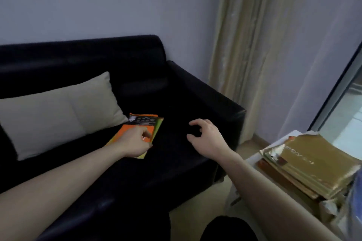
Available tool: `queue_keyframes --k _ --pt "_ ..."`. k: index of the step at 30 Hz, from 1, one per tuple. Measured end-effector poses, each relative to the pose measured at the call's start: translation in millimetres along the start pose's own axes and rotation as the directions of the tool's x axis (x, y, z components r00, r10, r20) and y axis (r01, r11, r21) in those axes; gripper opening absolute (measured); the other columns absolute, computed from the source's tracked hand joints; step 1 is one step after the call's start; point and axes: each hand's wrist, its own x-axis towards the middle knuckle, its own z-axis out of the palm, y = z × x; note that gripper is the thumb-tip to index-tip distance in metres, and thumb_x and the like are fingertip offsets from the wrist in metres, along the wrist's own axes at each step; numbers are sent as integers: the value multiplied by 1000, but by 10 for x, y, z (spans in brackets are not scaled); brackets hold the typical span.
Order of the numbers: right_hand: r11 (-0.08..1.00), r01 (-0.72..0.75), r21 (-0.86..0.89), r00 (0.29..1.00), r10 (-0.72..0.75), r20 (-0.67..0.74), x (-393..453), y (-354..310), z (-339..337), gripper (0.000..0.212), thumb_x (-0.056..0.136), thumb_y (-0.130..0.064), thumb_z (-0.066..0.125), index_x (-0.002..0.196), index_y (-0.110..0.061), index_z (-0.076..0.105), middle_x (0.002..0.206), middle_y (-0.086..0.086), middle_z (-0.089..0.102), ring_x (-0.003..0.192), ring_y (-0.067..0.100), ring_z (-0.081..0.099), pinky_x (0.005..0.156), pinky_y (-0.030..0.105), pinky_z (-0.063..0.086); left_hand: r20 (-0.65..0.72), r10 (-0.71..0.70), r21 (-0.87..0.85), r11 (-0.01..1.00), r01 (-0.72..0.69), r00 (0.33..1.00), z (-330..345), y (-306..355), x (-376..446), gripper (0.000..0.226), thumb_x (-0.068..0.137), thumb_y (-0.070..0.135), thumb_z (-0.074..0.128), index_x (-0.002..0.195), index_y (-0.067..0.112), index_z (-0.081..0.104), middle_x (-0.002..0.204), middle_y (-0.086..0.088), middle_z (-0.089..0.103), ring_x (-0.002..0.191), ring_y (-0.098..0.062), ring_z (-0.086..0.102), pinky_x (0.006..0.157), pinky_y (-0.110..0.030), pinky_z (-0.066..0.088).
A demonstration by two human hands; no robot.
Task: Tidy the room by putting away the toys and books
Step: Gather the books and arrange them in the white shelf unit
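Note:
Two thin books (144, 123), an orange one on top of a green-yellow one, lie on the seat of a black sofa (176, 158). My left hand (135, 143) rests on the near end of the orange book with its fingers curled at the book's right edge. My right hand (205, 137) hovers over the dark seat to the right of the books, fingers loosely curled, holding nothing.
A beige cushion (58, 107) leans on the sofa back left of the books. A stack of gold-covered books (313, 164) sits on a white table at the right. Beige curtains (244, 45) hang behind the sofa arm, beside a window.

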Motion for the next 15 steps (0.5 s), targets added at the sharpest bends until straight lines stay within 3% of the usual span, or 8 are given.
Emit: queue_keyframes --k 4,7,11,15 --pt "997 -42 61 993 35 114 231 -42 586 54 93 -35 70 143 -28 51 143 -5 46 83 1 51 70 17 45 45 -201 -20 979 202 979 11 -595 65 50 84 50 74 128 30 63 126 6 45 122 -21 54 92 -28 43" --pt "991 -103 81 985 90 146 499 -49 983 58 92 -32 71 145 -27 48 144 -2 48 99 8 49 81 23 47 54 -307 -37 950 309 950 132 -1055 347 75 74 72 70 135 31 57 132 1 47 126 -26 54 102 -37 47" --pt "982 -174 71 973 161 165 835 48 1368 61 92 -30 71 148 -26 46 147 1 49 116 16 56 86 24 47 39 -458 -92 883 459 888 240 -1349 796 97 79 73 68 152 16 39 155 -13 35 142 -37 39 112 -44 39" --pt "961 -267 70 948 249 196 1121 154 1630 63 92 -29 72 149 -24 43 149 2 50 131 21 54 104 35 51 72 -518 -184 833 522 852 411 -1476 1111 103 76 83 62 149 13 41 149 -13 48 138 -36 45 112 -46 41"
